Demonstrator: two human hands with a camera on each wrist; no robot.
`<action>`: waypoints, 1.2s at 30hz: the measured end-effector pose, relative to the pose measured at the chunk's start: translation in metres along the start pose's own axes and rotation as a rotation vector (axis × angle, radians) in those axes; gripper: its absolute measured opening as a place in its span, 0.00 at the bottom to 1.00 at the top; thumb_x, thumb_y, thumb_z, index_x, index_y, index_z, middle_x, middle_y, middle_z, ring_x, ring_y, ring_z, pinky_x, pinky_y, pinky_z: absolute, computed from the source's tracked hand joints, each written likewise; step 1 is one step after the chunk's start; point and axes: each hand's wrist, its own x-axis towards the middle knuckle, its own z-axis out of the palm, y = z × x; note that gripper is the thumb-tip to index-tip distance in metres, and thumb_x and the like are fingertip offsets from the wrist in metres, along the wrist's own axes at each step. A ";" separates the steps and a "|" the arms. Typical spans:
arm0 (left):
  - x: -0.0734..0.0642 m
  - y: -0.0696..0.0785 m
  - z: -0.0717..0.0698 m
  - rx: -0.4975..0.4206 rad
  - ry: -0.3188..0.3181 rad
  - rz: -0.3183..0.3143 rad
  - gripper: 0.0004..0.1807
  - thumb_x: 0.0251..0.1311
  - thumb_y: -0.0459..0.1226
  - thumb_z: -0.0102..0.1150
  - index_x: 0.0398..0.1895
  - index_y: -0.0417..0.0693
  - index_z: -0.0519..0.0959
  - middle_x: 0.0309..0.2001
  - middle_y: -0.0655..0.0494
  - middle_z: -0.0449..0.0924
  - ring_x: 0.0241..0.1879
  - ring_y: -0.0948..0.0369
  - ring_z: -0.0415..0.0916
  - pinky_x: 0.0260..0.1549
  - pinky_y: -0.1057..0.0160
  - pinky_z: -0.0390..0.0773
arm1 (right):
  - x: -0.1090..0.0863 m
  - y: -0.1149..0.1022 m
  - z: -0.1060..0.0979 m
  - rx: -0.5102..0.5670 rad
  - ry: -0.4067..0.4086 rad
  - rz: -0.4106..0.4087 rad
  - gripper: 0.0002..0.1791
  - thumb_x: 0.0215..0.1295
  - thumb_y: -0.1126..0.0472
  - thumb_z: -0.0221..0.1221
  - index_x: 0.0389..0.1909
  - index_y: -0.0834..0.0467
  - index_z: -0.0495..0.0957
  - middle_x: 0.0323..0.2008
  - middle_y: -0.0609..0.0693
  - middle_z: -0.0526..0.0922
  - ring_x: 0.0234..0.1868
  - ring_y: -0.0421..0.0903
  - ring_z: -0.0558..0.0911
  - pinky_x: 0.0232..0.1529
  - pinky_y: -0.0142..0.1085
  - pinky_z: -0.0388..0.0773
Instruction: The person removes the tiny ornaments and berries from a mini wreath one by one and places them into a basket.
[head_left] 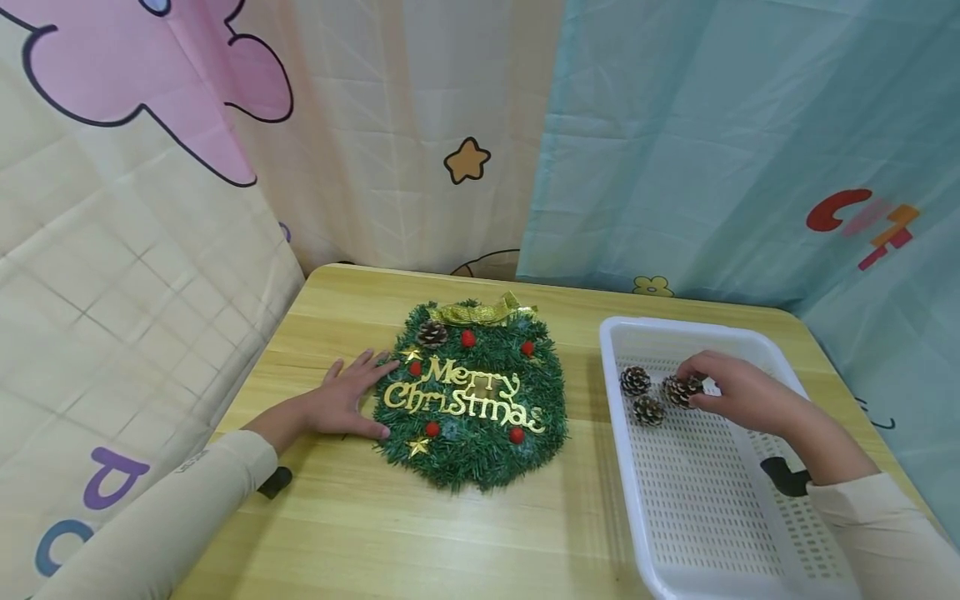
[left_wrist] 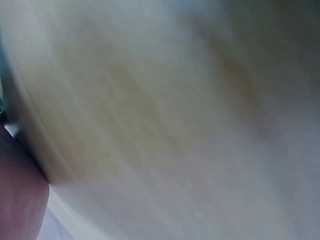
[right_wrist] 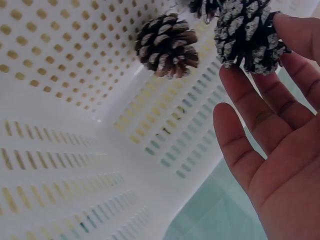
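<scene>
A green Christmas wreath (head_left: 476,458) lies flat on the table, bearing gold "Merry Christmas" lettering (head_left: 465,396), red berries, gold stars, a gold ribbon and one pinecone (head_left: 432,334). My left hand (head_left: 341,400) rests beside it with fingers spread, fingertips at its left edge. Inside the white basket (head_left: 628,492), my right hand (head_left: 738,392) pinches a white-tipped pinecone (right_wrist: 247,37) between thumb and fingers. Two loose pinecones, one nearer the back (head_left: 635,381) and one in front (head_left: 648,410), sit to its left in the basket. The left wrist view is mostly blurred.
The wooden table (head_left: 450,533) carries the wreath in the middle and the slotted basket on the right. Printed curtains (head_left: 420,150) hang behind the table and along its sides. Dark straps (head_left: 785,477) show at both wrists.
</scene>
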 end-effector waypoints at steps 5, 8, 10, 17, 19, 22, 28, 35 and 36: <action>0.000 0.001 0.000 -0.011 0.007 0.004 0.60 0.50 0.66 0.65 0.81 0.53 0.48 0.80 0.48 0.39 0.77 0.42 0.29 0.64 0.28 0.30 | -0.002 0.008 0.005 0.002 -0.054 0.008 0.13 0.57 0.69 0.68 0.43 0.58 0.78 0.41 0.45 0.81 0.43 0.49 0.80 0.42 0.48 0.78; 0.001 0.000 0.001 -0.007 0.010 0.006 0.60 0.50 0.67 0.65 0.81 0.53 0.48 0.80 0.47 0.39 0.77 0.42 0.29 0.63 0.27 0.30 | -0.002 0.011 0.010 -0.012 -0.080 -0.006 0.13 0.56 0.69 0.68 0.40 0.55 0.78 0.38 0.41 0.79 0.41 0.45 0.80 0.41 0.46 0.78; 0.002 -0.001 0.001 -0.004 0.009 0.005 0.60 0.50 0.67 0.65 0.81 0.54 0.48 0.80 0.48 0.39 0.77 0.43 0.29 0.63 0.28 0.30 | -0.001 0.012 0.013 -0.009 -0.096 -0.013 0.13 0.56 0.69 0.68 0.39 0.55 0.77 0.37 0.41 0.78 0.40 0.45 0.79 0.40 0.46 0.78; 0.002 -0.002 0.001 0.003 0.010 0.002 0.61 0.50 0.68 0.64 0.81 0.54 0.48 0.80 0.48 0.39 0.77 0.43 0.29 0.64 0.28 0.30 | 0.001 0.015 0.019 0.012 -0.116 -0.012 0.13 0.55 0.67 0.71 0.37 0.54 0.77 0.36 0.41 0.78 0.38 0.42 0.79 0.38 0.43 0.78; 0.001 -0.002 0.001 0.002 0.010 0.003 0.61 0.50 0.67 0.65 0.81 0.54 0.48 0.80 0.48 0.39 0.77 0.43 0.29 0.64 0.28 0.30 | 0.002 0.015 0.021 0.015 -0.122 -0.014 0.13 0.55 0.67 0.71 0.36 0.53 0.77 0.36 0.41 0.79 0.37 0.42 0.79 0.37 0.42 0.78; 0.000 -0.002 0.001 -0.005 0.011 0.005 0.60 0.50 0.67 0.65 0.81 0.53 0.48 0.80 0.48 0.39 0.77 0.43 0.29 0.64 0.28 0.30 | 0.003 0.016 0.023 0.019 -0.129 -0.016 0.12 0.55 0.66 0.71 0.35 0.53 0.77 0.36 0.41 0.79 0.37 0.42 0.79 0.37 0.42 0.78; -0.001 -0.001 0.000 -0.010 0.010 0.007 0.60 0.50 0.67 0.65 0.81 0.54 0.48 0.80 0.48 0.38 0.77 0.43 0.29 0.64 0.28 0.29 | 0.004 0.019 0.026 0.009 -0.129 -0.015 0.12 0.55 0.66 0.71 0.36 0.54 0.77 0.35 0.42 0.79 0.36 0.42 0.80 0.37 0.41 0.79; 0.000 -0.002 0.001 -0.006 0.010 0.005 0.60 0.50 0.67 0.65 0.81 0.54 0.48 0.80 0.48 0.39 0.77 0.43 0.29 0.63 0.27 0.30 | 0.004 0.017 0.028 -0.021 -0.114 -0.014 0.13 0.55 0.65 0.72 0.34 0.54 0.76 0.35 0.42 0.77 0.37 0.43 0.79 0.37 0.41 0.78; 0.000 -0.003 0.001 -0.005 0.011 0.005 0.60 0.50 0.67 0.65 0.81 0.54 0.48 0.80 0.48 0.39 0.77 0.43 0.29 0.63 0.27 0.30 | 0.004 0.017 0.028 -0.022 -0.115 -0.013 0.13 0.55 0.65 0.72 0.34 0.54 0.76 0.35 0.42 0.77 0.37 0.43 0.79 0.37 0.41 0.78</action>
